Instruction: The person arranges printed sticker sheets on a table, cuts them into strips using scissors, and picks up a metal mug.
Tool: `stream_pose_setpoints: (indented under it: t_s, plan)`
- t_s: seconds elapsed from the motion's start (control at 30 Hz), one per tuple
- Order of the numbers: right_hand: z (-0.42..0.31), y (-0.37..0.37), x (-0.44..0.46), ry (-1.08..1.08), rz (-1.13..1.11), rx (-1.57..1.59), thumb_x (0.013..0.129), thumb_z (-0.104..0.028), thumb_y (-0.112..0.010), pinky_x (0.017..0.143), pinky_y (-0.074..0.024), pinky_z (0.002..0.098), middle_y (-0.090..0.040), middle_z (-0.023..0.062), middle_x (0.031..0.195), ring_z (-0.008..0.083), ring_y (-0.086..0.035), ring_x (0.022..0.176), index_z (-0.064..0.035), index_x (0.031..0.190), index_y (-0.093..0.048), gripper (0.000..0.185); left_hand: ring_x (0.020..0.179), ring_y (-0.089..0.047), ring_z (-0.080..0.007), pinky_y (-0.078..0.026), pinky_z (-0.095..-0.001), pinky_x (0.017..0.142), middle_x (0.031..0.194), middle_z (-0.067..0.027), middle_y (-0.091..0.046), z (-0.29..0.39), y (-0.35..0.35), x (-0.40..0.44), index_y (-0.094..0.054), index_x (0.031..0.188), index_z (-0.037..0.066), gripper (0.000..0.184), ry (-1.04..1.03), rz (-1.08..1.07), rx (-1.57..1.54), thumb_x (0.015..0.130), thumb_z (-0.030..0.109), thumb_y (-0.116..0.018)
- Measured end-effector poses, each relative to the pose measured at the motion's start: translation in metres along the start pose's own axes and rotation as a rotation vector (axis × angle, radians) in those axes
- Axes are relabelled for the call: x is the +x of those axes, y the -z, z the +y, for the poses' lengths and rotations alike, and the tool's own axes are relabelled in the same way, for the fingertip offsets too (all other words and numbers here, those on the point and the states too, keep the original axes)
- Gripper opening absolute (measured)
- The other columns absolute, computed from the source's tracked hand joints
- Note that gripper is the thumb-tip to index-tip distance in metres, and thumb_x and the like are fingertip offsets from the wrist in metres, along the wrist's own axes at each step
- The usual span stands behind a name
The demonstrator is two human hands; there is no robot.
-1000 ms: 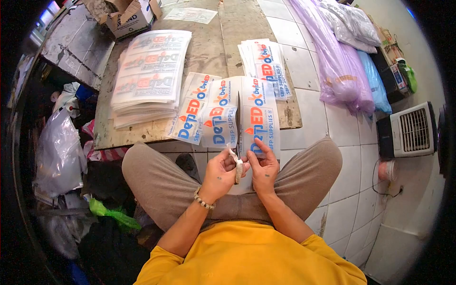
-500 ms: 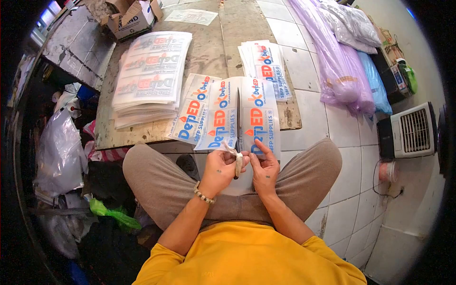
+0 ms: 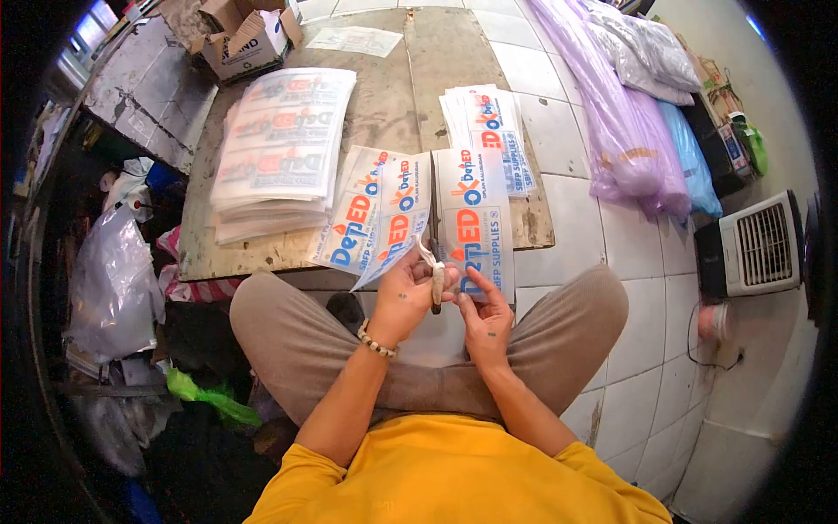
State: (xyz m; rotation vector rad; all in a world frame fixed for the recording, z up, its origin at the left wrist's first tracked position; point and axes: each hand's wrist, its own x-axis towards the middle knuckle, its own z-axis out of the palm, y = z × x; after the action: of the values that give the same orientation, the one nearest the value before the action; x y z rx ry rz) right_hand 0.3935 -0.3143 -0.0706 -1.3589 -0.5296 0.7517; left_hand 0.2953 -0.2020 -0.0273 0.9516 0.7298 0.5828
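left panel now curling off the blade, right panel held flat

change over the last half second: the left panel (image 3: pixel 403 205) of printed plastic lay nearly flat beside the blade (image 3: pixel 434 205); its near end has now bent up and its near corner swung out left. the right panel (image 3: pixel 473 218) shows no such bend. reads to me as the near end being parted along the blade. whether the far end is through, can't tell.

hands: left hand (image 3: pixel 403 301) has its fingers closed round the cloth-wrapped handle (image 3: pixel 437 286), blade pointing to the far side between the two panels. can't tell from here if it's a knife or closed scissors. right hand (image 3: pixel 486 323) pinches the near end of the right panel, thumb and forefinger, just right of the handle. same grips as a moment ago, so the cut line looks steady.

where the work sits: both panels lie over the near edge of the worktop (image 3: pixel 375 105), near ends overhanging it. a slanted panel (image 3: pixel 349 218) lies left of them, partly covered by the left panel.

unchanged: big stack (image 3: pixel 284 144) far left, small pile (image 3: pixel 489 122) far right. view has tilted slightly, so i wouldn't read much into blade travel.
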Motion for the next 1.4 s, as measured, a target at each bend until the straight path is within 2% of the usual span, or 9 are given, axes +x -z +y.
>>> stream_pose_setpoints:
  t_s: [0.47,0.7,0.8,0.87,0.9,1.13,1.23,1.33,1.4]
  plan:
    - [-0.003,0.003,0.000,-0.054,0.020,-0.016,0.091,0.005,-0.061,0.072,-0.0492,0.0218,-0.067,0.0056,0.102,0.0080,-0.062,0.082,-0.0011,0.133,-0.058,0.043,0.091,-0.071,-0.0184,-0.061,-0.0288,0.069,0.107,-0.0150,-0.070,0.013,0.006,0.023,-0.055,0.118,-0.004,0.041,0.079,0.003,0.021,0.085,0.011,-0.076]
    - [0.003,0.010,0.004,-0.093,0.041,0.024,0.089,0.008,-0.060,0.083,-0.0545,0.0276,-0.063,0.0069,0.113,0.0089,-0.061,0.090,0.0020,0.129,-0.058,0.041,0.092,-0.071,-0.0200,-0.060,-0.0286,0.069,0.107,-0.0158,-0.070,0.013,0.008,0.020,-0.049,0.126,-0.006,0.053,0.091,0.002,0.079,0.085,0.011,-0.077]
    - [-0.009,0.010,0.013,-0.054,0.064,-0.003,0.089,0.008,-0.059,0.081,-0.0535,0.0266,-0.064,0.0064,0.111,0.0092,-0.061,0.091,0.0017,0.129,-0.058,0.040,0.093,-0.071,-0.0199,-0.060,-0.0284,0.069,0.107,-0.0160,-0.070,0.016,0.010,0.010,-0.044,0.135,-0.008,0.064,0.128,-0.036,0.112,0.084,0.010,-0.078]
    - [-0.011,0.016,0.027,-0.024,0.052,-0.140,0.089,0.006,-0.060,0.080,-0.0531,0.0266,-0.065,0.0075,0.111,0.0105,-0.062,0.090,0.0014,0.128,-0.059,0.040,0.092,-0.071,-0.0197,-0.060,-0.0280,0.069,0.107,-0.0163,-0.070,0.017,0.010,-0.007,-0.039,0.141,-0.009,0.072,0.167,-0.055,0.123,0.083,0.009,-0.078]
    - [-0.014,0.019,0.035,-0.010,0.048,-0.207,0.088,0.005,-0.060,0.079,-0.0528,0.0266,-0.065,0.0081,0.112,0.0111,-0.062,0.090,0.0013,0.128,-0.059,0.040,0.087,-0.068,-0.0136,-0.058,-0.0260,0.067,0.103,-0.0131,-0.070,0.013,0.012,-0.013,-0.039,0.141,-0.009,0.074,0.168,-0.077,0.092,0.081,0.007,-0.080]
    - [-0.036,0.024,0.116,0.281,-0.070,-0.598,0.085,-0.002,-0.063,0.072,-0.0538,0.0283,-0.066,0.0130,0.112,0.0158,-0.066,0.084,0.0035,0.130,-0.058,0.045,0.089,-0.071,-0.0169,-0.058,-0.0263,0.070,0.106,-0.0172,-0.071,0.013,0.036,-0.060,-0.039,0.145,-0.004,0.075,0.250,-0.197,0.150,0.082,0.005,-0.079]
    - [-0.050,0.014,0.146,0.073,-0.073,-0.359,0.086,-0.002,-0.064,0.068,-0.0551,0.0270,-0.066,0.0152,0.111,0.0161,-0.067,0.083,0.0076,0.130,-0.055,0.045,0.088,-0.070,-0.0164,-0.058,-0.0261,0.069,0.106,-0.0168,-0.071,0.017,0.047,-0.069,-0.043,0.144,-0.003,0.074,0.272,-0.189,0.155,0.081,0.003,-0.079]
    - [-0.039,0.009,0.179,0.165,-0.049,-0.259,0.085,-0.005,-0.065,0.064,-0.0581,0.0287,-0.068,0.0192,0.104,0.0195,-0.071,0.069,0.0105,0.128,-0.054,0.046,0.087,-0.070,-0.0164,-0.058,-0.0263,0.069,0.105,-0.0167,-0.071,0.017,0.055,-0.075,-0.043,0.144,-0.003,0.074,0.250,-0.166,0.147,0.080,0.003,-0.080]
    - [-0.044,0.005,0.188,0.082,-0.061,-0.190,0.087,-0.004,-0.065,0.063,-0.0582,0.0279,-0.067,0.0199,0.102,0.0184,-0.070,0.072,0.0117,0.131,-0.049,0.050,0.087,-0.070,-0.0165,-0.058,-0.0268,0.069,0.104,-0.0167,-0.071,0.020,0.060,-0.077,-0.043,0.144,-0.003,0.074,0.207,-0.137,0.160,0.080,0.002,-0.080]
